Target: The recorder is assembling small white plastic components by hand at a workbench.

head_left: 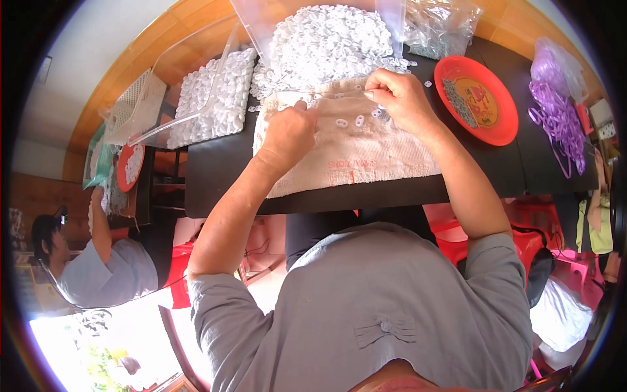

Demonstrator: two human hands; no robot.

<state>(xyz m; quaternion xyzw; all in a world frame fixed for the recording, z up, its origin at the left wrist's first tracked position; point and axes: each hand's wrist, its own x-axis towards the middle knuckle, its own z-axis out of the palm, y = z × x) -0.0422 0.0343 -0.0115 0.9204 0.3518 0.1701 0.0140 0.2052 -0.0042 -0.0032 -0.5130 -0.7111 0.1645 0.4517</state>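
Observation:
Both of my hands are over a beige cloth [392, 153] spread on the black table. The fingers of my left hand [287, 134] are bent closed near the cloth's far edge, beside a small white plastic piece [313, 103]; what they grip is hidden. To its right, my right hand [400, 98] pinches thumb and forefinger together, and anything between them is too small to make out. Between the hands lie a few loose oval white pieces with two holes [359, 121]. Just past the cloth rises a big heap of similar white pieces [330, 39], spilling out of a clear plastic bin [247, 23].
Right of the cloth stands a red plate [503, 124] holding small grey parts [459, 101]. Purple straps [558, 124] lie farther right. A clear tub [189, 127] of white pieces is at left. Behind it is a white basket [135, 108]. Another person [111, 271] works at far left.

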